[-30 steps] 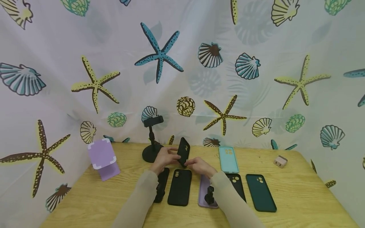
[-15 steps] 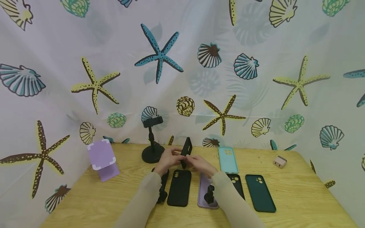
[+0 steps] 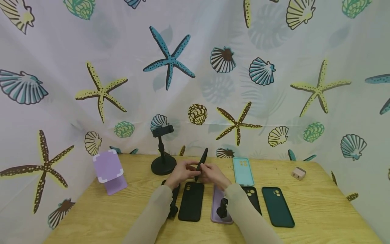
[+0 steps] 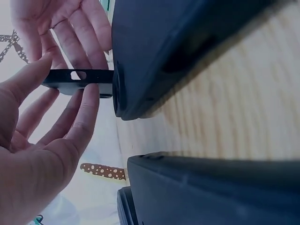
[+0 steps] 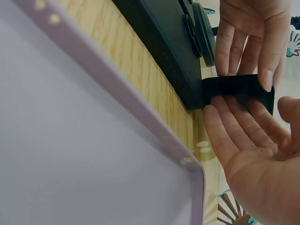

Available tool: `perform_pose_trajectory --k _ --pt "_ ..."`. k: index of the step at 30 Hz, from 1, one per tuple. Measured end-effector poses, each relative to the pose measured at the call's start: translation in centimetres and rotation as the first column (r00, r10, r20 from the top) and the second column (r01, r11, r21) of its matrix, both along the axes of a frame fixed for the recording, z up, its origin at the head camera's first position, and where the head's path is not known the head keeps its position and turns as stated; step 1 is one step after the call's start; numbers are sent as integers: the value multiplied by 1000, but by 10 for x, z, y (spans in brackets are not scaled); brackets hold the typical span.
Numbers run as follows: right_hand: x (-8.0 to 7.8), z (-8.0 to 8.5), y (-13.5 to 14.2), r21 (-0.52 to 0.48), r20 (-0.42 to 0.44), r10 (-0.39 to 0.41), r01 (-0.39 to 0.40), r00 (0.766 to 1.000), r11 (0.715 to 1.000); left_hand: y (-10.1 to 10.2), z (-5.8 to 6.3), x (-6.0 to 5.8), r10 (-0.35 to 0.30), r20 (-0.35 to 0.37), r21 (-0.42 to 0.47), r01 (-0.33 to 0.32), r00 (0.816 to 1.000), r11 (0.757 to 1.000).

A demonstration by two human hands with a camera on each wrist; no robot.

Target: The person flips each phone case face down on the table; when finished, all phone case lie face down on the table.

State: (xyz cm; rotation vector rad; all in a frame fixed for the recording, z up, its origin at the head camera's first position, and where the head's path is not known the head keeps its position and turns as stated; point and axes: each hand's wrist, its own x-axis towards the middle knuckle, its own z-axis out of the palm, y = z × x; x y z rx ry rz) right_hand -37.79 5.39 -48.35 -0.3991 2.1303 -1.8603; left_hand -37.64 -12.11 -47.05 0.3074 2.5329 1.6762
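Observation:
In the head view a black phone case [image 3: 203, 155] stands upright, seen nearly edge-on, between both hands above the middle of the table. My left hand [image 3: 182, 173] pinches it, thumb on one side and fingers on the other; a cutout shows in the edge of the held case [image 4: 61, 76] in the left wrist view. The fingers of my right hand [image 3: 214, 175] lie fairly straight against the case, and in the right wrist view the right thumb [image 5: 287, 107] is apart from it. Nearest below them lie a black phone case [image 3: 191, 202] and a purple one [image 3: 217, 206].
Further right lie another black case [image 3: 254, 200], a dark green case [image 3: 279, 208] and a light blue case [image 3: 243, 173]. A black item [image 3: 175, 196] lies below the left wrist. Behind stand a black phone stand [image 3: 163, 165], a purple stand [image 3: 108, 166] and a pale pink charger [image 3: 299, 173].
The held case has turned from showing its back with the camera cutout to nearly edge-on, its top leaning right. The right fingers have moved up along it; the left hand has shifted slightly right.

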Motion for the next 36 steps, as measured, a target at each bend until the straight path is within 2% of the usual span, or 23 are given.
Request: perform_pose_trajectory --k 7,12,15,19,25,28,36 --pt "-1 0 -1 9 9 -63 63 998 998 -1 -1 1 -50 -14 -15 49 999 999" --pt "10 15 -3 28 24 -97 97 995 995 0 -1 0 -39 -29 -85 36 999 996" --pt "8 12 -4 54 18 -121 120 992 991 0 -2 -1 -29 -22 -101 27 999 994" --pt "-3 -1 -4 40 48 -134 132 990 990 -1 -3 -3 -33 -10 -118 32 999 992" --pt "-1 2 -1 46 69 -119 116 991 992 -5 -3 -2 -57 -27 -167 52 998 985" --pt "0 3 0 66 64 -113 109 991 992 -7 -3 -2 -50 -41 -217 40 998 975" --pt "0 2 1 90 61 -157 151 986 984 -8 -1 -1 33 4 -292 -30 999 956"
